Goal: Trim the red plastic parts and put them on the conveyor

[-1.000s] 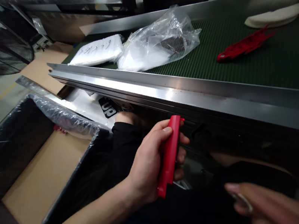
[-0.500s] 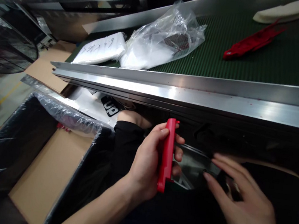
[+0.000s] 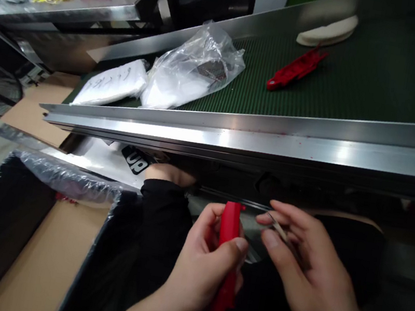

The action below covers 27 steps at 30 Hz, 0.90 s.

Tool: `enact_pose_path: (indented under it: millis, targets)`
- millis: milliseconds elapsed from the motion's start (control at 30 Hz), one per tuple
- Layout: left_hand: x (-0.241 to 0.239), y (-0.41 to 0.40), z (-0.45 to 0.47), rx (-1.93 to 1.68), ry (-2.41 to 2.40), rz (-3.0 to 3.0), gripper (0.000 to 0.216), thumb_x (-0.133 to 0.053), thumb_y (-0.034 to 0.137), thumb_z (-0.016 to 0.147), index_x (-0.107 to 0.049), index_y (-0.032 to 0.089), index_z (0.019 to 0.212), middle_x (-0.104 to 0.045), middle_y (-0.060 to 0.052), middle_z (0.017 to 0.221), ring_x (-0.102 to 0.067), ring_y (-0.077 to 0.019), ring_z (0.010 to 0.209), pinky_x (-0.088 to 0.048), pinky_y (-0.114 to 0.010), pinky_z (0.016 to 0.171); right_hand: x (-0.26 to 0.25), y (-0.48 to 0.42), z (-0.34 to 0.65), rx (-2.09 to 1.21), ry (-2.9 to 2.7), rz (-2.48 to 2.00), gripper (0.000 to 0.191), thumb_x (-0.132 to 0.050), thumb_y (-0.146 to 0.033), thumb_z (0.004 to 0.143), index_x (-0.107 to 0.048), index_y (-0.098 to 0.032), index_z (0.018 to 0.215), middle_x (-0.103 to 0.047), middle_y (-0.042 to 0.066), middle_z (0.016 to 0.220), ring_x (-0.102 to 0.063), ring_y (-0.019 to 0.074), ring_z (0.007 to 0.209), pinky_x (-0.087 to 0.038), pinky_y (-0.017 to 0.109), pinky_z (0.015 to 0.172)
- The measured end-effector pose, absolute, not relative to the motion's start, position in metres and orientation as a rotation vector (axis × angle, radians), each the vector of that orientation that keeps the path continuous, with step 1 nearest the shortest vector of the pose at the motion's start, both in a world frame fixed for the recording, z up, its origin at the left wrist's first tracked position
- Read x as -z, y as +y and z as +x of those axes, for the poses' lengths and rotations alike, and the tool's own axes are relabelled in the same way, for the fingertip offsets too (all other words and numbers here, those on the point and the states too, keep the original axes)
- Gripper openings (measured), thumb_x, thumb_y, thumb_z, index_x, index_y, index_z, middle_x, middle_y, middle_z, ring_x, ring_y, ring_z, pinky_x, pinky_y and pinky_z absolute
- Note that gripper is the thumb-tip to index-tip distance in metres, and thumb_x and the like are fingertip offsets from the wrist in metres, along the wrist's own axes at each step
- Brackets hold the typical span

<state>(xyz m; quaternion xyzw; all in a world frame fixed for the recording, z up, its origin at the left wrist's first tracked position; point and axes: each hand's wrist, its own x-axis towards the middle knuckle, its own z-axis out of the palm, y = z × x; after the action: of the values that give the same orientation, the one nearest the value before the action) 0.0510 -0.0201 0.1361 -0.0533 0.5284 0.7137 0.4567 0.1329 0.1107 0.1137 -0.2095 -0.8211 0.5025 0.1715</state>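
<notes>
My left hand (image 3: 206,260) is closed around a long red plastic part (image 3: 230,225), its thumb lying across the front. The part stands nearly upright over my lap, and its lower end sticks out below the fingers. To the right, my right hand (image 3: 304,265) pinches a slim pointed tool (image 3: 278,226) between thumb and fingers. Its thin tip points toward the red part but is apart from it. The tool's rear end is hidden in the palm, so its exact kind does not show.
Ahead runs a green conveyor belt (image 3: 252,97) with a metal edge (image 3: 195,133). On it lie another red part (image 3: 297,70), a pale curved piece (image 3: 327,31), a clear plastic bag (image 3: 189,68) and a white packet (image 3: 112,82). A lined box (image 3: 46,251) stands at left.
My view has shifted, so the belt items appear further left. The left hand has changed its grip, with the thumb lower across the red part. My right hand has come nearer to it with the tool.
</notes>
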Motion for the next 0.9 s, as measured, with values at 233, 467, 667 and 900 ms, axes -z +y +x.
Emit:
enact_pose_path:
  millis: [233, 467, 667, 900]
  targets:
    - [-0.142, -0.023, 0.056, -1.682, 1.455, -0.049, 0.027, -0.069, 0.034, 0.084, -0.05, 0.02, 0.096, -0.047, 0.006, 0.068, -0.043, -0.0034, 0.051, -0.038, -0.016, 0.049, -0.125, 0.129, 0.138, -0.909, -2.499, -0.051, 0.044, -0.053, -0.002, 0.09, -0.057, -0.018, 0.131, -0.061, 0.006, 0.119, -0.058, 0.0159, 0.108, -0.046, 0.033, 0.093]
    - [-0.145, -0.019, 0.054, -1.716, 1.438, -0.072, 0.027, -0.069, 0.033, 0.084, -0.05, 0.021, 0.098, -0.05, 0.006, 0.071, -0.043, -0.0033, 0.051, -0.041, -0.017, 0.051, -0.126, 0.134, 0.139, -0.727, -2.526, 0.068, 0.044, -0.056, 0.001, 0.086, -0.06, -0.014, 0.127, -0.064, 0.011, 0.115, -0.059, 0.0224, 0.102, -0.046, 0.041, 0.084]
    - [-0.147, -0.021, 0.056, -1.675, 1.414, -0.081, 0.025, -0.068, 0.032, 0.083, -0.049, 0.021, 0.097, -0.048, 0.005, 0.068, -0.043, -0.0048, 0.049, -0.042, -0.017, 0.046, -0.124, 0.14, 0.14, -0.773, -2.529, 0.111, 0.049, -0.056, 0.001, 0.085, -0.058, -0.017, 0.131, -0.064, 0.01, 0.116, -0.06, 0.0237, 0.103, -0.046, 0.041, 0.083]
    - [-0.147, -0.026, 0.059, -1.743, 1.162, -0.06, 0.023, -0.068, 0.03, 0.082, -0.049, 0.02, 0.09, -0.052, 0.003, 0.077, -0.044, -0.0026, 0.047, -0.04, -0.014, 0.042, -0.123, 0.147, 0.142, -0.793, -2.439, -0.117, 0.043, -0.057, 0.001, 0.085, -0.062, -0.016, 0.124, -0.064, 0.008, 0.112, -0.061, 0.0203, 0.1, -0.047, 0.039, 0.09]
